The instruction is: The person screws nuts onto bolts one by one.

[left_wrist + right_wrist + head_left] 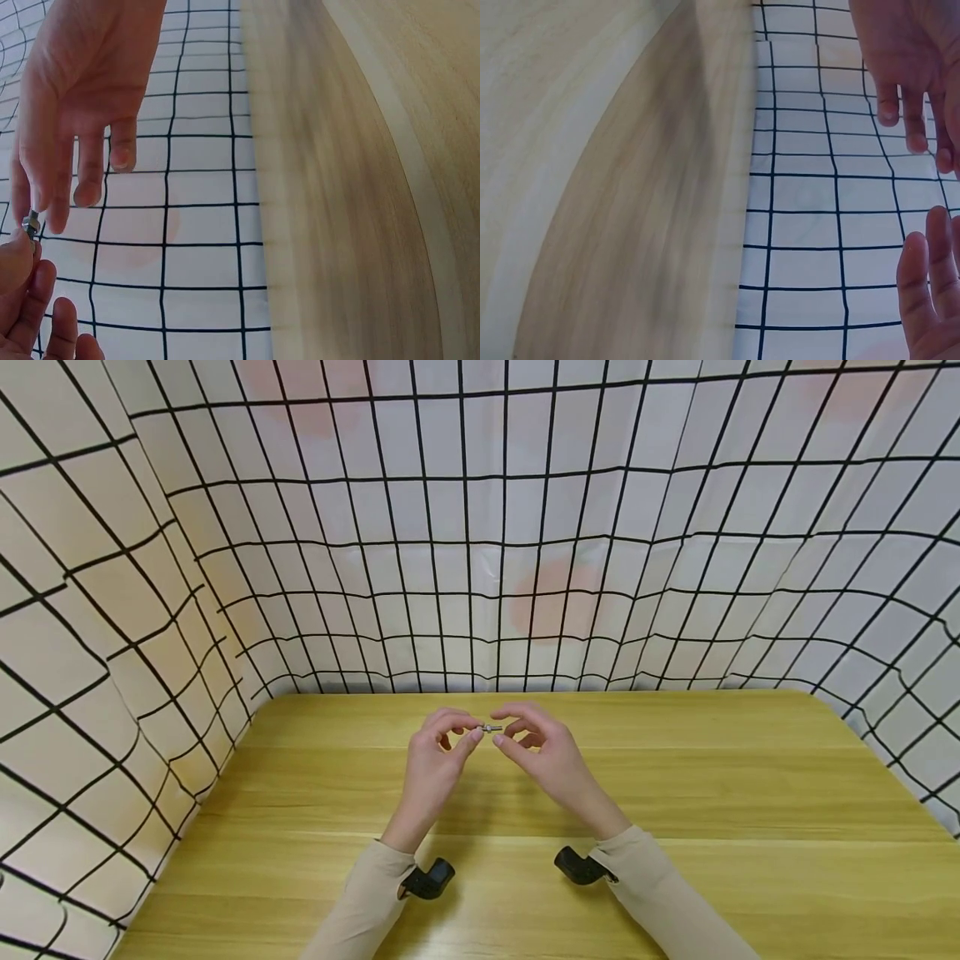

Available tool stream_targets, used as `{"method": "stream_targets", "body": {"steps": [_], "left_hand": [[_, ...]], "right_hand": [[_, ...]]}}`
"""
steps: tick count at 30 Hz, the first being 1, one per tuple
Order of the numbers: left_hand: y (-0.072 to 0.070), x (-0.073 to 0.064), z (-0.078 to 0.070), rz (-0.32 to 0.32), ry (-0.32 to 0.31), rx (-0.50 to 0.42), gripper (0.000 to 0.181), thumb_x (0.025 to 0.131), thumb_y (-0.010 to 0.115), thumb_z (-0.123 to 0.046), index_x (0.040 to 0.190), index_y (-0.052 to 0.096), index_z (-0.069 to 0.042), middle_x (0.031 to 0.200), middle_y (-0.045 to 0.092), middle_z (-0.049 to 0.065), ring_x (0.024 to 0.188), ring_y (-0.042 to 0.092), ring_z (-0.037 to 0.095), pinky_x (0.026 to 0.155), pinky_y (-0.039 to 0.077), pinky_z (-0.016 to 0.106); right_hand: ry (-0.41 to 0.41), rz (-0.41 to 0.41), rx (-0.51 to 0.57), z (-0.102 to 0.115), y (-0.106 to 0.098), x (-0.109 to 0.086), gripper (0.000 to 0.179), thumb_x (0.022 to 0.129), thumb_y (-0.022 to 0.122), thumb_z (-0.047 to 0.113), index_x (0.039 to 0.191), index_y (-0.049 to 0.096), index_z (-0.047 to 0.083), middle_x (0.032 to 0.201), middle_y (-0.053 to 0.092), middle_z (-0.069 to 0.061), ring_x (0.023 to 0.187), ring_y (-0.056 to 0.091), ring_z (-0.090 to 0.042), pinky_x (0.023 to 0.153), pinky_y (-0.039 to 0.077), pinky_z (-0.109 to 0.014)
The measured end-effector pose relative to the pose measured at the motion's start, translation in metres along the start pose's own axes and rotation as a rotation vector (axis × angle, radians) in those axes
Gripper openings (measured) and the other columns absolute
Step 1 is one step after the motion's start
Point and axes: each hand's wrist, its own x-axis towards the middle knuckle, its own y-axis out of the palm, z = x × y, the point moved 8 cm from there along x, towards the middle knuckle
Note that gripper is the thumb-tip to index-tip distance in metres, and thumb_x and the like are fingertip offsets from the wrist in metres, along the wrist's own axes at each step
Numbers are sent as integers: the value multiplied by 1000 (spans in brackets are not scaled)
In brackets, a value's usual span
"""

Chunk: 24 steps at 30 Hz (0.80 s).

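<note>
A small metal bolt (491,728) with a nut (30,223) around its shank lies roughly level above the table. My left hand (437,760) pinches one end between thumb and index finger. The other end points toward my right hand (551,760), whose thumb and index finger stand apart around that tip, with a gap between them. In the left wrist view, the right thumb tip is very close to the bolt; whether it touches I cannot tell. The right wrist view shows parts of both hands, with the bolt out of frame.
Below the hands is a yellow wood-grain table (300,793). A white cloth with a black grid (570,510) rises behind the table and along its sides. Black wrist mounts (430,878) stick out from both beige sleeves (667,885).
</note>
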Motion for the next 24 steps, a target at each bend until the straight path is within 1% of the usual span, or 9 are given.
{"method": "stream_targets", "body": {"steps": [3, 6, 8, 11, 14, 16, 18, 21, 24], "left_hand": [[0, 0, 0, 2, 2, -1, 5, 89, 68, 4, 92, 71, 8, 97, 65, 21, 94, 53, 41, 71, 34, 47], [0, 0, 0, 8, 9, -5, 5, 89, 68, 5, 92, 71, 8, 97, 65, 21, 94, 53, 44, 72, 34, 49], [1, 0, 1, 11, 16, -13, 5, 88, 68, 6, 92, 70, 8, 97, 65, 22, 94, 52, 46, 72, 34, 52], [1, 1, 1, 15, 18, -9, 5, 88, 68, 6, 92, 70, 8, 97, 65, 22, 93, 52, 47, 71, 34, 48], [1, 1, 2, 14, 20, -4, 5, 88, 68, 5, 92, 70, 8, 97, 66, 21, 94, 53, 44, 71, 34, 46], [2, 1, 2, 15, 24, 0, 5, 88, 69, 5, 92, 71, 7, 97, 66, 21, 94, 53, 44, 71, 34, 47], [3, 1, 2, 20, 26, -2, 4, 88, 69, 5, 92, 71, 7, 97, 66, 21, 93, 52, 44, 71, 34, 50], [4, 0, 2, 29, 24, 0, 4, 89, 68, 5, 91, 71, 7, 97, 66, 20, 92, 51, 44, 71, 34, 49], [6, 0, 2, 32, 19, 0, 5, 89, 68, 5, 92, 71, 7, 97, 66, 21, 91, 52, 39, 71, 34, 49]], "right_hand": [[-35, -1, -12, 3, 1, 1, 27, 92, 70, 8, 118, 66, 13, 118, 61, -1, 95, 61, -22, 73, 51, -35], [-50, -5, -16, 5, 2, 2, 22, 92, 70, 8, 113, 67, 15, 115, 62, 2, 94, 60, -23, 72, 50, -35], [-46, -8, -22, 6, 2, 2, 19, 92, 71, 11, 109, 68, 18, 113, 62, 5, 94, 60, -21, 72, 50, -34], [-37, -10, -34, 5, 3, 3, 16, 93, 70, 14, 108, 68, 20, 111, 62, 8, 93, 60, -17, 72, 49, -33], [-25, 1, -44, 5, 4, 4, 13, 95, 68, 17, 107, 68, 21, 109, 62, 9, 93, 59, -14, 72, 49, -34], [-11, 15, -43, 5, 5, 4, 10, 97, 65, 20, 106, 67, 21, 107, 62, 8, 91, 58, -14, 70, 48, -35], [5, 36, -31, 4, 6, 5, 8, 99, 62, 22, 104, 67, 20, 104, 62, 3, 88, 56, -16, 67, 47, -34], [31, 66, 4, 3, 9, 5, 11, 101, 57, 23, 100, 66, 17, 99, 60, -4, 83, 53, -20, 64, 47, -33], [63, 83, 29, 0, 11, 4, 16, 103, 53, 24, 98, 65, 15, 97, 59, -5, 83, 53, -23, 64, 49, -34]]}}
